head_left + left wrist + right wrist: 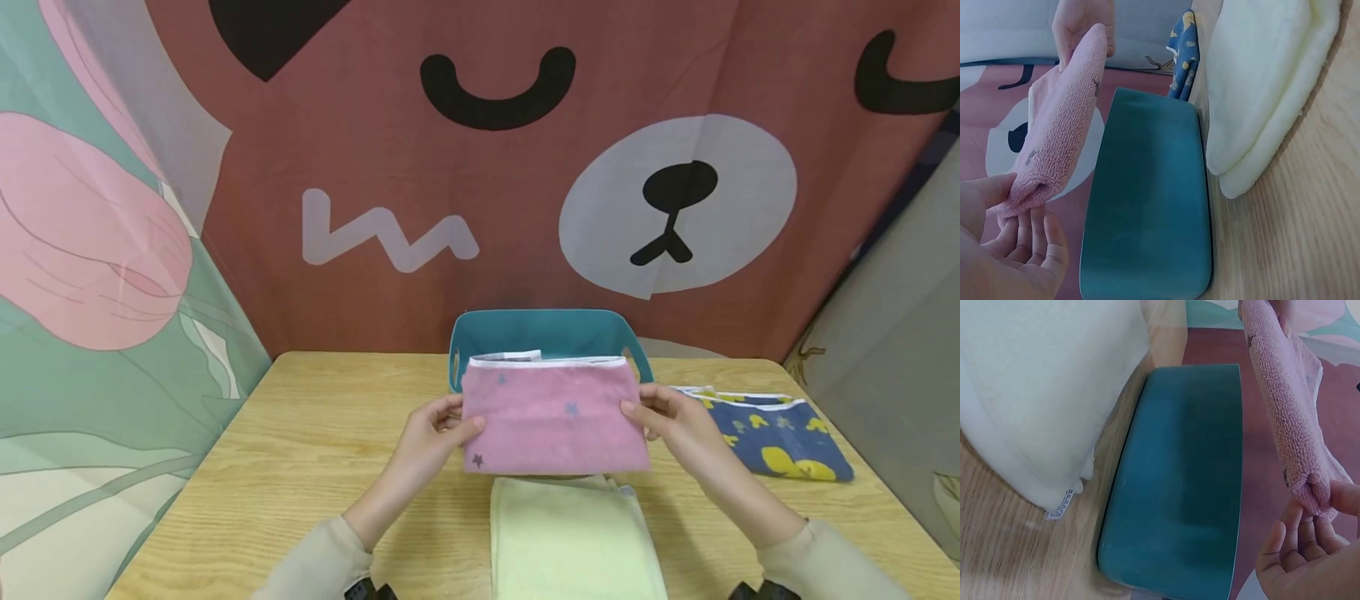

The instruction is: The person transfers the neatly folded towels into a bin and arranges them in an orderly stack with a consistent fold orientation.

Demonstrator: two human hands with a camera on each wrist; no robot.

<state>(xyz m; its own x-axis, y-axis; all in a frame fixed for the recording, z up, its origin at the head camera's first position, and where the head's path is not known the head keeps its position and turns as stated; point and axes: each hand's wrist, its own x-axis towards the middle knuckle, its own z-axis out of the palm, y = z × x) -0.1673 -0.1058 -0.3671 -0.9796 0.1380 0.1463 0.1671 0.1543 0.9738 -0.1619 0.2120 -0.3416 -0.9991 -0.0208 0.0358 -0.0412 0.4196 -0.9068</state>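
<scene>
A folded pink towel (551,421) with small stars and white edging is held up between both hands, in front of a teal basket (551,327). My left hand (437,427) pinches its left end, thumb on the near face and fingers behind. At the other end my right hand (675,417) grips it the same way. The wrist views show the towel's thick folded edge, raised above the basket's rim level. Below it on the table lies a folded pale yellow towel (573,537), with a small printed tag (1060,505) at one corner.
To the right on the wooden table (322,433) lies a folded blue towel (787,442) with yellow patterns. A brown curtain with a bear face (678,208) hangs behind the table's back edge, and a floral curtain (90,233) hangs on the left.
</scene>
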